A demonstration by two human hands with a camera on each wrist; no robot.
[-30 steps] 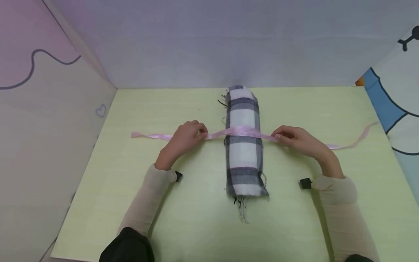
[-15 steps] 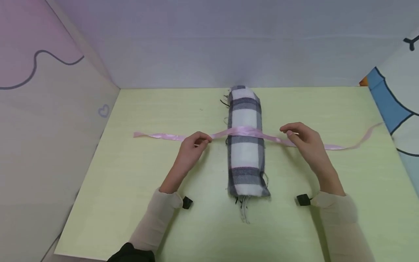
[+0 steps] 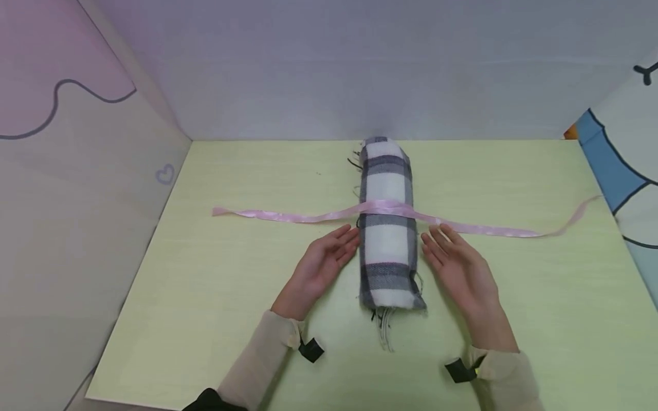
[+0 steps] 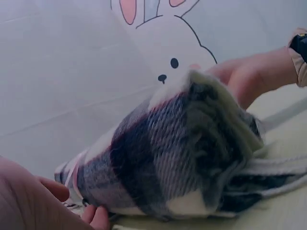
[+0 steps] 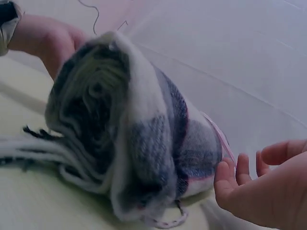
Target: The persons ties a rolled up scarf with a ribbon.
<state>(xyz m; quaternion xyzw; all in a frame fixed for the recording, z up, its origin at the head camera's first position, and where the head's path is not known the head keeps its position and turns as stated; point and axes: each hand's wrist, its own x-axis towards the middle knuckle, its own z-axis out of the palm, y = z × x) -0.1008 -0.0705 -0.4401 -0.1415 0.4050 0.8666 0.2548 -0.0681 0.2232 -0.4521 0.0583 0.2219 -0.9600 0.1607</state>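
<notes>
A rolled plaid scarf, white and grey with fringe at its near end, lies lengthwise on the table. Across its top runs a pink ribbon, the loose ends stretched out to both sides. My left hand is at the scarf's left side, fingers straight; whether the fingertips touch it I cannot tell. On the opposite side is my right hand, its fingers extended beside the roll, just below the ribbon. In the right wrist view, the scarf's spiral end faces the camera. Neither hand holds anything.
The pale yellow table meets a plain wall at the back. Side panels with drawn figures stand left and right. A small black wrist camera sits at the left cuff, another black camera at the right.
Both hands have let go of the ribbon, moved toward the near side, turned palms inward and come in close to the scarf. The scarf and ribbon stay in place.
</notes>
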